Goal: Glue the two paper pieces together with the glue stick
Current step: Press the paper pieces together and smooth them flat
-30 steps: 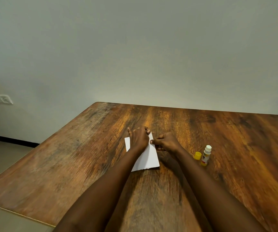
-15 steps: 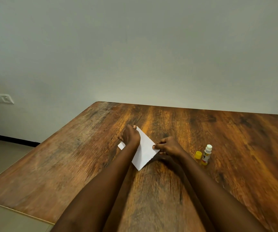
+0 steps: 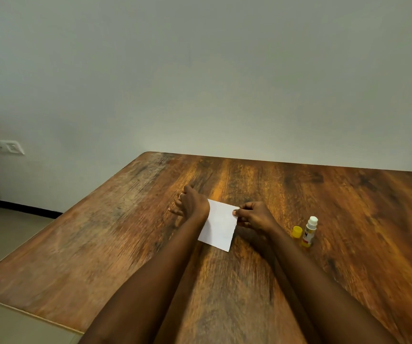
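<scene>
The white paper (image 3: 218,225) lay flat on the brown wood-grain surface (image 3: 105,244), turned at a slant, and it could not be told whether it was one sheet or two pieces laid together. The left hand (image 3: 192,203) rested over the paper's far left corner, its fingers (image 3: 175,211) spread loosely onto the wood beyond the edge; whether they gripped the paper could not be told. The right hand (image 3: 256,217) pinched the paper's right corner between thumb and fingertips. Near the right hand, to its right, the uncapped glue stick (image 3: 309,232) stood upright, white tip up, with a yellow base and a label bearing dark print too small to read. Its yellow cap (image 3: 297,231) stood just beside it, on the left.
</scene>
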Motion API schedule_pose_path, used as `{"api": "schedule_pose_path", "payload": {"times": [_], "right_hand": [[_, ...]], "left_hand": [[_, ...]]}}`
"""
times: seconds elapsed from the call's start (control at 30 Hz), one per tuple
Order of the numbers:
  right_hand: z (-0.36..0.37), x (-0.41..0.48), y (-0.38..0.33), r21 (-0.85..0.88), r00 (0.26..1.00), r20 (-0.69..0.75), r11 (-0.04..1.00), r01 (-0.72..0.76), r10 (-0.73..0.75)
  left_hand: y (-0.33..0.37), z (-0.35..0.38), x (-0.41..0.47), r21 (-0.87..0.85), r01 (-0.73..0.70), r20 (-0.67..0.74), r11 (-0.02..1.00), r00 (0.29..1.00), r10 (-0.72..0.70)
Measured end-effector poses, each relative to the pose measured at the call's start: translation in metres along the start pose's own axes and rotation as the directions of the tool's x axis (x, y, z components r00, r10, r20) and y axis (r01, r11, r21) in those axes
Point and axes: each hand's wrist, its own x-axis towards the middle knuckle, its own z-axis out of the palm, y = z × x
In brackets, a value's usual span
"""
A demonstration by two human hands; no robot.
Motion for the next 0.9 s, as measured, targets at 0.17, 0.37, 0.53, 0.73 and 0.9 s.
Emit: {"api": "schedule_pose_path", "payload": {"times": [0.17,0.37,0.53,0.73,0.9], "right_hand": [[-0.004,0.005,-0.005,-0.082,0.999,0.023,0.996,0.036,-0.034],[-0.007,0.005,-0.006,-0.076,0.998,0.024,0.996,0.054,-0.052],[-0.004,0.006,-0.009,-0.009,0.997,-0.031,0.997,0.075,-0.076],[0.000,0.005,-0.013,0.031,0.996,-0.033,0.996,0.083,-0.082],[0.002,0.004,-0.006,-0.051,0.996,-0.026,0.995,0.087,-0.088]], "left_hand": [[0.001,0.006,0.000,0.170,-0.476,0.304,0.863,0.858,0.413],[0.003,0.010,-0.004,0.178,-0.517,0.337,0.837,0.831,0.442],[0.007,0.012,0.000,0.133,-0.534,0.368,0.835,0.809,0.458],[0.014,0.013,0.000,0.154,-0.497,0.332,0.854,0.840,0.429],[0.011,0.017,0.009,0.088,-0.439,0.264,0.894,0.876,0.404]]}}
